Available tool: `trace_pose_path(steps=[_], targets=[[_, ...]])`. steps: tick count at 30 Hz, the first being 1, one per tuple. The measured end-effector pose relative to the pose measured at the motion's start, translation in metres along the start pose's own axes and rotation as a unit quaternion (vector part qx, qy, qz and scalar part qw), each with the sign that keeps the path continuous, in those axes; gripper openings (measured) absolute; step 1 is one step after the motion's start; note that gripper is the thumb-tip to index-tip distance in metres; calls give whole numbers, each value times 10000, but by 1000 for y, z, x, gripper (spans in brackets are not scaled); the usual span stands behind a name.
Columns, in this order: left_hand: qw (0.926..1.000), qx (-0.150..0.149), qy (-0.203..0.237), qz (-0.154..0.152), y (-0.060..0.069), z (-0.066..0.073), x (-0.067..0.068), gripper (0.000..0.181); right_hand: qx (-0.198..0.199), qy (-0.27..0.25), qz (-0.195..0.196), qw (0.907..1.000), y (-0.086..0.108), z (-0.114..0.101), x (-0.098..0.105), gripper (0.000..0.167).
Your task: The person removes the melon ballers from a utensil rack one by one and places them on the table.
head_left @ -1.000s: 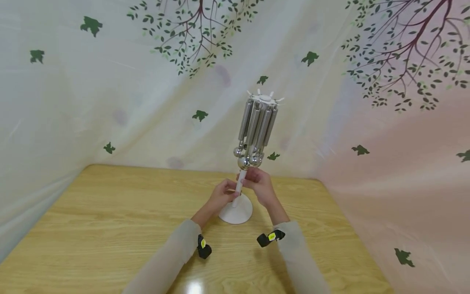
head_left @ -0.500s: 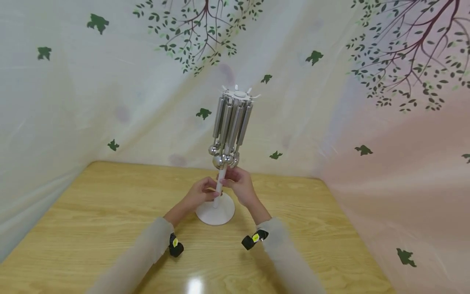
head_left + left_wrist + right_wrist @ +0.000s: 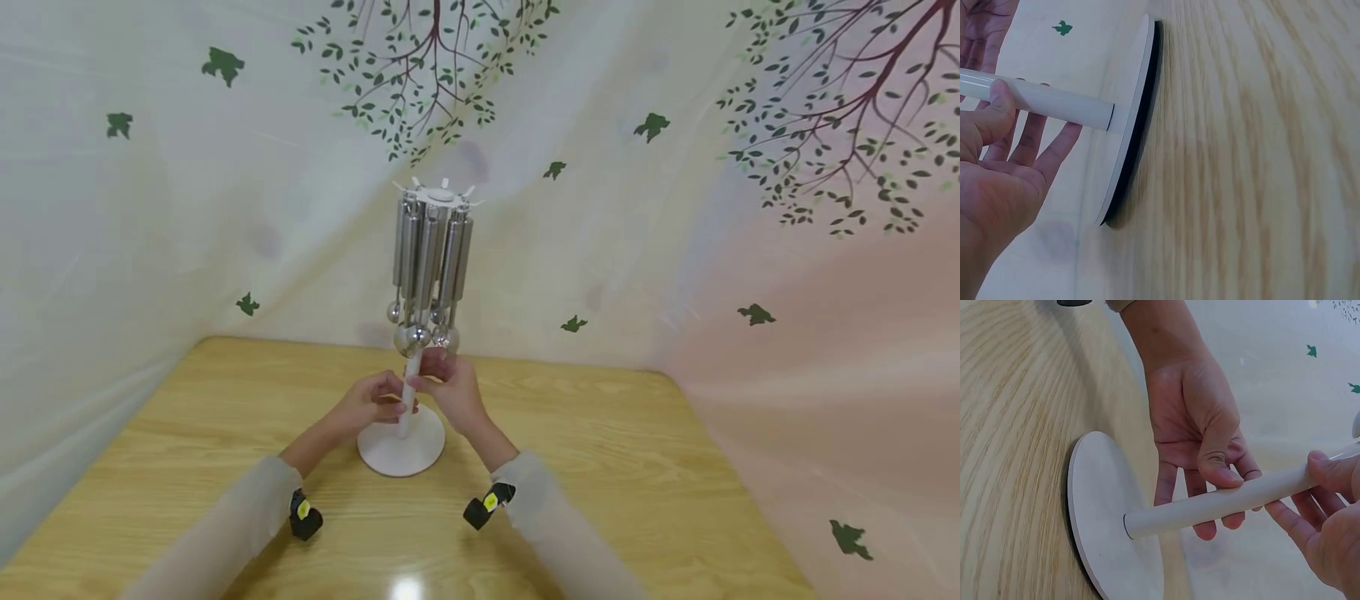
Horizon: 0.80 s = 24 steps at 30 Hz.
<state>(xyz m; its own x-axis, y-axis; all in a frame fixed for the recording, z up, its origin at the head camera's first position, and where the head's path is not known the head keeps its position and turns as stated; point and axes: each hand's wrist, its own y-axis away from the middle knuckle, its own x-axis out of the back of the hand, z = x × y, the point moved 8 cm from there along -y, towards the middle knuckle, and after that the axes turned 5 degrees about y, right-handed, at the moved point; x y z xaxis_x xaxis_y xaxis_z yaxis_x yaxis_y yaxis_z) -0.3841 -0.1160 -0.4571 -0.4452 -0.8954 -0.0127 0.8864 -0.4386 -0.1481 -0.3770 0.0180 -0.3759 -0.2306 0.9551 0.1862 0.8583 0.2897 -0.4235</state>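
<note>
A white stand has a round base (image 3: 401,458), a slim pole (image 3: 1179,512) and a crown of hooks (image 3: 438,197). From the crown hang several shiny metal utensils (image 3: 429,258) with long tubular handles and rounded ladle-like ends. My left hand (image 3: 367,404) pinches the pole's lower part between thumb and fingertips. Higher up, just beneath the rounded ends, my right hand (image 3: 453,396) holds the same pole, its thumb across the front. In the left wrist view, the base's dark underside edge (image 3: 1138,137) faces the table; whether all of it touches cannot be told.
The wooden table (image 3: 600,475) reaches back to a pale curtain (image 3: 315,200) printed with branches and green leaves. Another curtain side, pinkish, runs along the table's right. Black wrist cameras (image 3: 305,515) sit on both grey sleeves.
Both hands have carried or slid the stand leftward along the table, keeping their holds on the pole. It leans less in the head view now, and the utensils hang straighter.
</note>
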Motion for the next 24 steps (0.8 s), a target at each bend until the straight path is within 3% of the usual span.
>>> trace_pose_path(steps=[7,17,24], targets=[[9995,63,112,-273,14,2,18,15,125,-66,-70,9999,0,-1,-19,28],[9977,50,53,-669,34,3,38,9,-84,-136,-143,9998,3,0,-45,24],[9973,210,172,-676,39,1,44,9,-279,-375,-320,9984,3,6,-53,25]])
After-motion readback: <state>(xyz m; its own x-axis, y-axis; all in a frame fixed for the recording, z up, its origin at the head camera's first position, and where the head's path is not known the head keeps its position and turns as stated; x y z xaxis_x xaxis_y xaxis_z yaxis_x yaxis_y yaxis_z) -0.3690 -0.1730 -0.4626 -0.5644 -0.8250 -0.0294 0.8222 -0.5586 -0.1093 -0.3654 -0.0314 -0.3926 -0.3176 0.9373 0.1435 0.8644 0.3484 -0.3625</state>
